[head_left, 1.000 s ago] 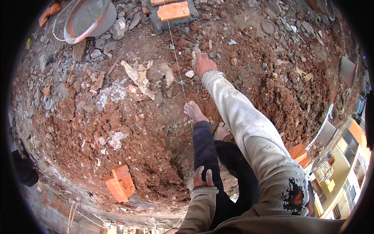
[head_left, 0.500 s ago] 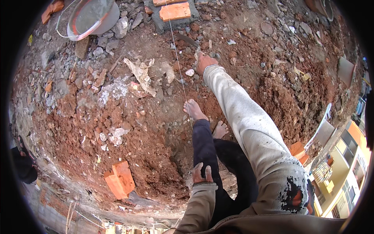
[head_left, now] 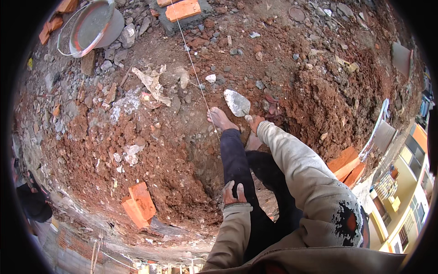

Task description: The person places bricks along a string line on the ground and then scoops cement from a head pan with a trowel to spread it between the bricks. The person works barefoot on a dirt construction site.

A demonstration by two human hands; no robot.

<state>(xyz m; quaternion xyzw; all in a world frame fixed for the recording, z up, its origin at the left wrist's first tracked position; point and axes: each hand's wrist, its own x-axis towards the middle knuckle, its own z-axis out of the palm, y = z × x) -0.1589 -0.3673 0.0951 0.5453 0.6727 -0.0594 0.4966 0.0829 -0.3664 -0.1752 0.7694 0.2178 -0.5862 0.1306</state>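
Observation:
A trowel (head_left: 237, 102) with a pale, mortar-smeared blade is gripped in my right hand (head_left: 254, 121), its blade tipped toward the far left, just right of my forward foot (head_left: 221, 119). My left hand (head_left: 234, 193) rests on my dark-trousered leg, fingers apart, holding nothing. A taut white string (head_left: 192, 60) runs from the far bricks down past my foot. At its far end, an orange brick (head_left: 183, 10) sits on a bed of grey mortar (head_left: 169, 26).
A bucket (head_left: 96, 28) of grey mix stands at far left among stones. Loose bricks (head_left: 139, 205) lie at near left, with more bricks (head_left: 345, 165) right of my arm. Crumpled paper-like scrap (head_left: 153, 85) lies left of the string. Loose reddish soil (head_left: 326, 112) is heaped at right.
My right hand has drawn back toward me with the trowel, from the ground near the far bricks to beside my foot. My left hand stays on my leg. The view has shifted slightly.

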